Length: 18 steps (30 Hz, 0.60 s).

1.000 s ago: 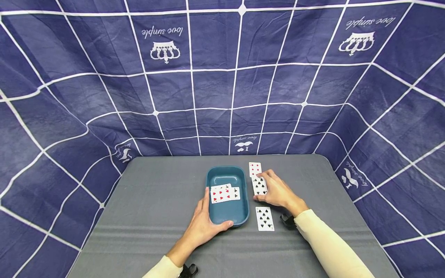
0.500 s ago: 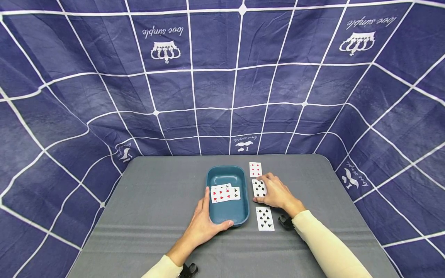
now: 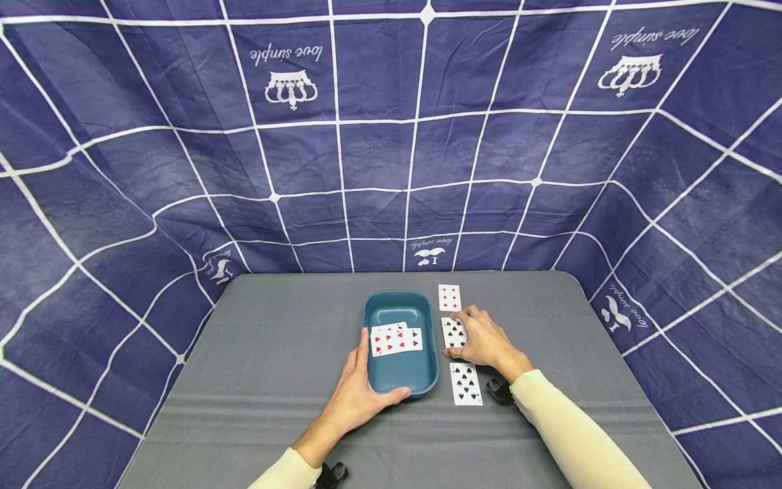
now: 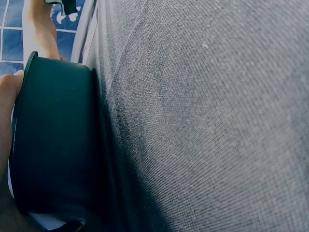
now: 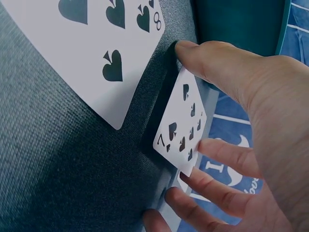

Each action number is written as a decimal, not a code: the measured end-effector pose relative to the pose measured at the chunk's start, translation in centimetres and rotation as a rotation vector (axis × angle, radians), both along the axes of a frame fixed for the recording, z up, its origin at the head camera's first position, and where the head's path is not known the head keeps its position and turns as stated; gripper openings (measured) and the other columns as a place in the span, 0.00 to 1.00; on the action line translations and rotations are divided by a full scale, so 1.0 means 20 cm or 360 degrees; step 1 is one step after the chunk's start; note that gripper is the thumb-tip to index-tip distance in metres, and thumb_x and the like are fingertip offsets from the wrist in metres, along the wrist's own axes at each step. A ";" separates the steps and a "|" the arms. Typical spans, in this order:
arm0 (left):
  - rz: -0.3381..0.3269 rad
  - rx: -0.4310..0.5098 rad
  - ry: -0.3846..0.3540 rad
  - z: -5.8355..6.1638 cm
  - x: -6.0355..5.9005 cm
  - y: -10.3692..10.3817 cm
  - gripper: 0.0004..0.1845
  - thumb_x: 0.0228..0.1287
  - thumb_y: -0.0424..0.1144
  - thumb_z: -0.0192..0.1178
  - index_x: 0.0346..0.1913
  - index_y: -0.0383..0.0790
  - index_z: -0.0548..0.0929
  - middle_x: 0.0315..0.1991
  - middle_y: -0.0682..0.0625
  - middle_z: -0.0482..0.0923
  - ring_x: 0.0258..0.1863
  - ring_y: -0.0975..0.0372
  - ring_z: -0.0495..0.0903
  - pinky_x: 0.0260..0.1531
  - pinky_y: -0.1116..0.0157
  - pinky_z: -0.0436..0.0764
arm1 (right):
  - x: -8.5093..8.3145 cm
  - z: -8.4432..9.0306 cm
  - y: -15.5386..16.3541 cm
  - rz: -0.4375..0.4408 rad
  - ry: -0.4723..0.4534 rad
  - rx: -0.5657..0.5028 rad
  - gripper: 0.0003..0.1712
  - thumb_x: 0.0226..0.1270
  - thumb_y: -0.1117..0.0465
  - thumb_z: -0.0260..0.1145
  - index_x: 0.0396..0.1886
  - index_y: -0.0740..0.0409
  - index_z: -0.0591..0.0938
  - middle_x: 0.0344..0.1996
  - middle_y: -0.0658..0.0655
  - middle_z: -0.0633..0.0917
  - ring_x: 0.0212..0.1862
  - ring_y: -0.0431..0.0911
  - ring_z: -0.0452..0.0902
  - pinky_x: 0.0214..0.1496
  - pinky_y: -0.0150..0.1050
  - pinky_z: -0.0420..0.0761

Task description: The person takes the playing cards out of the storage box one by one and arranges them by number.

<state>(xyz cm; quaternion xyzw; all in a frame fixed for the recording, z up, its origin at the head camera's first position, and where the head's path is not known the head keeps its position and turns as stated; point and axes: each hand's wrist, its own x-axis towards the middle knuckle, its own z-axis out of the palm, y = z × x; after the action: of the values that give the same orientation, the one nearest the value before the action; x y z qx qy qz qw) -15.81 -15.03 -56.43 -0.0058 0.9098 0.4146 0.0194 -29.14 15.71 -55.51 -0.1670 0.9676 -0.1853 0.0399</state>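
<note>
In the head view my left hand lies along the near left corner of a blue-green plastic tray. Its fingers stretch straight up the left side and the thumb reaches the near rim. Several playing cards lie face up inside, a hearts card overlapping a clubs card. Right of the tray, my right hand pinches the seven of spades between thumb and fingers at opposite edges. In the right wrist view that seven is tilted, with the thumb at its upper corner.
Nearer to me the eight of spades lies face up on the grey tabletop. A six of diamonds lies beyond my right hand. A blue cloth with white lines hangs around the back and sides.
My right hand has drawn the seven of spades slightly toward me, away from the six of diamonds, which shows whole now. The left hand and tray stay put.
</note>
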 end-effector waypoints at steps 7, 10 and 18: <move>-0.0005 0.0003 0.0011 0.00 0.00 0.00 0.85 0.50 0.73 0.89 0.99 0.49 0.43 0.88 0.34 0.67 0.85 0.39 0.73 0.80 0.35 0.79 | -0.01 0.00 0.00 -0.0003 0.0006 0.0029 0.52 0.60 0.36 0.92 0.80 0.50 0.85 0.74 0.66 0.83 0.71 0.66 0.82 0.60 0.75 0.88; -0.0008 0.0005 0.0020 0.00 0.00 0.00 0.85 0.50 0.73 0.89 0.99 0.48 0.43 0.88 0.34 0.67 0.85 0.39 0.73 0.79 0.35 0.79 | -0.01 0.00 -0.01 -0.0006 0.0007 0.0030 0.52 0.60 0.36 0.92 0.80 0.50 0.85 0.74 0.66 0.84 0.71 0.66 0.82 0.60 0.75 0.88; -0.0007 0.0001 0.0019 0.00 -0.01 -0.01 0.85 0.50 0.74 0.88 0.99 0.48 0.43 0.89 0.34 0.66 0.86 0.40 0.72 0.81 0.35 0.78 | -0.01 0.00 -0.01 -0.0015 -0.0005 0.0020 0.52 0.61 0.37 0.92 0.81 0.50 0.84 0.75 0.66 0.83 0.72 0.66 0.81 0.63 0.74 0.88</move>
<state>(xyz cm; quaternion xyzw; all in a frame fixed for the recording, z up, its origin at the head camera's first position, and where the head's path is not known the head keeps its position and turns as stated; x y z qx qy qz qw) -15.94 -15.13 -56.41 -0.0012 0.9098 0.4149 0.0148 -29.36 15.49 -55.57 -0.1620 0.9694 -0.1796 0.0416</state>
